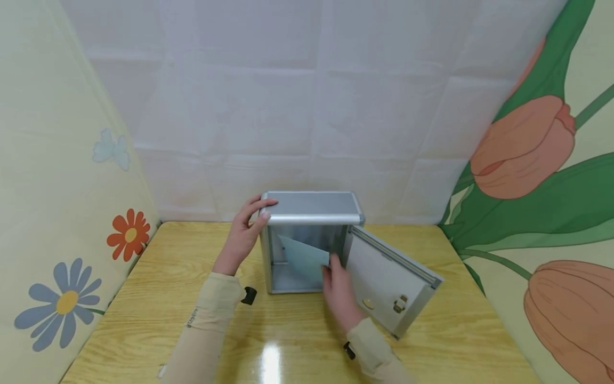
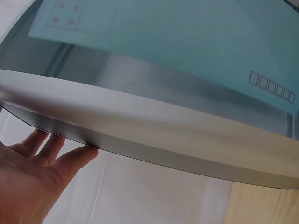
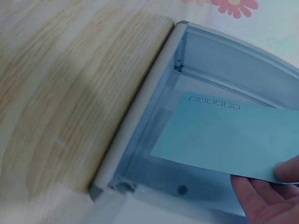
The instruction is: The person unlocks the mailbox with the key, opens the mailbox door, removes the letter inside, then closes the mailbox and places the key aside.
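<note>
Our left hand (image 1: pixel 240 234) spread on the open box's (image 1: pixel 314 205) edge, right hand (image 1: pixel 341 296) pinching an envelope (image 1: pixel 302 258), wrist views alone showing squares (image 3: pixel 214 102)

1. The envelope (image 1: pixel 303 257) is pale blue-green, with one row of small dark-outlined squares.
2. The metal box (image 1: pixel 314 204) is silver-grey; its door (image 1: pixel 376 272) has a whitish inner side.
3. The surface (image 1: pixel 187 261) has a yellow wood-grain pattern.
4. The right wall (image 1: pixel 595 218) is cream, with orange tulips (image 1: pixel 532 152) and green leaves (image 1: pixel 561 200).
</note>
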Demonstrator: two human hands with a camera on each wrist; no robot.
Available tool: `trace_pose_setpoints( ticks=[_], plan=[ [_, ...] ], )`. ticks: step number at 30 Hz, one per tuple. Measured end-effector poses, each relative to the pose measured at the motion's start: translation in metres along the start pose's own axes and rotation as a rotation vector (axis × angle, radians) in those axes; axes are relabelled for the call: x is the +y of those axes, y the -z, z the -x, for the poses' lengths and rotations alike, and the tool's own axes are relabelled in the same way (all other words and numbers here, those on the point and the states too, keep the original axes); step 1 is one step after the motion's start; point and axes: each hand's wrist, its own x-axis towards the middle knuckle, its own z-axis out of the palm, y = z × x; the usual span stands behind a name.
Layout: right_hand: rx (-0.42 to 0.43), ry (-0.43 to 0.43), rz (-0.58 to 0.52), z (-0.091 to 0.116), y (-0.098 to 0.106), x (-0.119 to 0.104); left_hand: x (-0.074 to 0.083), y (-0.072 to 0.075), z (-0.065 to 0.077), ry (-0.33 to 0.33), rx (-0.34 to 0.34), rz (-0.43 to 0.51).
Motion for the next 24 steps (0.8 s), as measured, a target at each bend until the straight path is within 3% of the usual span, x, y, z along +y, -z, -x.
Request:
trace_pose_setpoints(
  ticks=[12, 20, 24],
  plan=[
    [-0.052, 0.062, 0.039, 0.016, 0.04, -0.017, 0.0, 0.001, 0.0, -0.002, -0.001, 0.002],
    [-0.085, 0.033, 0.042, 0.024, 0.058, -0.038, -0.001, 0.001, -0.001, -0.004, -0.001, 0.002],
    [-0.085, 0.081, 0.08, 0.03, 0.065, -0.045, -0.001, 0.0, -0.001, 0.004, 0.002, 0.007]
  ],
)
